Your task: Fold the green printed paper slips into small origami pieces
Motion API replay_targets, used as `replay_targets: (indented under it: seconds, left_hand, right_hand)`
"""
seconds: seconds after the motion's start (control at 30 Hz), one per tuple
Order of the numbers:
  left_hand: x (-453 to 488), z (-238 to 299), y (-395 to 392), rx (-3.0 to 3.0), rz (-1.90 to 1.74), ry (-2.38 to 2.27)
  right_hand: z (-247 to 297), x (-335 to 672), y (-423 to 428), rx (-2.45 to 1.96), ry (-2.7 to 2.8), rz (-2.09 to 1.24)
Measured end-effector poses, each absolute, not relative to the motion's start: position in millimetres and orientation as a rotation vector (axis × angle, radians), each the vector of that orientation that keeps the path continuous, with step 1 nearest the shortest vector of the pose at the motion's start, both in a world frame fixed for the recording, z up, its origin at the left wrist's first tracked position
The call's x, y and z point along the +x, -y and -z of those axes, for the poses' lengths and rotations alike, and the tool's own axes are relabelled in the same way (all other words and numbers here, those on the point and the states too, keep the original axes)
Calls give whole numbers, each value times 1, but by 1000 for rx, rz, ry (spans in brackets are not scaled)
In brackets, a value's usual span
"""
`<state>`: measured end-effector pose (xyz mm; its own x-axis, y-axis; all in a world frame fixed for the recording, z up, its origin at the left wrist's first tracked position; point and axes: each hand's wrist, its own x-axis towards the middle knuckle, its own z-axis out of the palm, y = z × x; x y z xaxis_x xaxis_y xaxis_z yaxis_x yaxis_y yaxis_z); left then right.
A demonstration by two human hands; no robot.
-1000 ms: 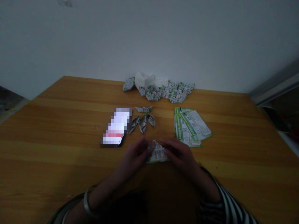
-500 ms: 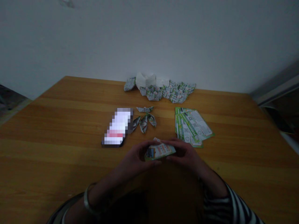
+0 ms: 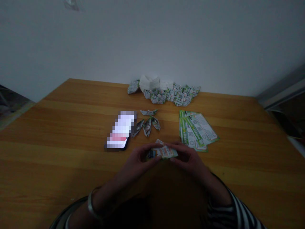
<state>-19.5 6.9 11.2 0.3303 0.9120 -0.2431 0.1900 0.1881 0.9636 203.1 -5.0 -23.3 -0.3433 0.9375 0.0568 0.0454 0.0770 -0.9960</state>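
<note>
A small printed sheet of paper (image 3: 165, 152), partly folded, with orange and blue print, is held between both hands above the near part of the table. My left hand (image 3: 140, 159) grips its left side, thumb in front and fingers behind. On the right side, my right hand (image 3: 188, 157) pinches the paper in the same way. Just beyond the hands lie several folded paper pieces (image 3: 147, 128), boat-shaped and pointed. To their right is a fanned stack of green and white leaflets (image 3: 195, 130). The fingertips behind the paper are partly hidden.
A phone (image 3: 121, 130) with a lit, pixelated screen lies left of the folded pieces. Against the wall stand joined folded-paper forms (image 3: 176, 93) and a white paper piece (image 3: 149, 83). All rest on a wooden table (image 3: 59, 127).
My thumbs have risen onto the lower edge of the paper, and the paper has tilted so that less of its front shows. The view has shifted slightly.
</note>
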Motion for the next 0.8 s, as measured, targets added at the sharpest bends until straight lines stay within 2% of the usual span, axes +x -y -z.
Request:
replay_targets:
  seconds: [0.27,0.53,0.8]
  left_hand:
    - [-14,-8,-7,1367,-811,-1207]
    - [-13,4,-4,1364,-709,-1057]
    - [-13,1,-3,1218,-812,-1106]
  right_hand:
    - [26,196,8,-1053,1450,-1356]
    - [22,184,11,-1384,1191,-1163]
    - [22,183,12,-1342,1188,-1136]
